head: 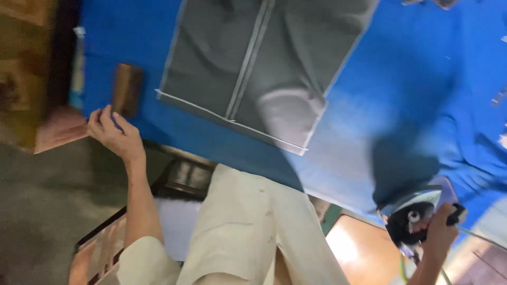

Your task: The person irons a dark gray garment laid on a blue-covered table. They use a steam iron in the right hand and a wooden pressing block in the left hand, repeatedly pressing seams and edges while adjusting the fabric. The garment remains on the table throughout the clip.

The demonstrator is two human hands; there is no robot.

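Iron lifted off to the right, grey cloth spread flat on the blue bench.

The right hand (441,232) has its grip closed round the handle of the iron (414,214), which sits at the near right edge of the bench (422,79), well apart from the cloth (253,68), so its hot sole stays off the fabric. The cloth lies opened out with its seam running down the middle, one corner folded back, laid smooth on the blue cover so it can be pressed. The left hand (113,132) rests at the bench's left edge beside a small brown block (127,89); its fingers curl round something thin and dark, though blur hides what it is.
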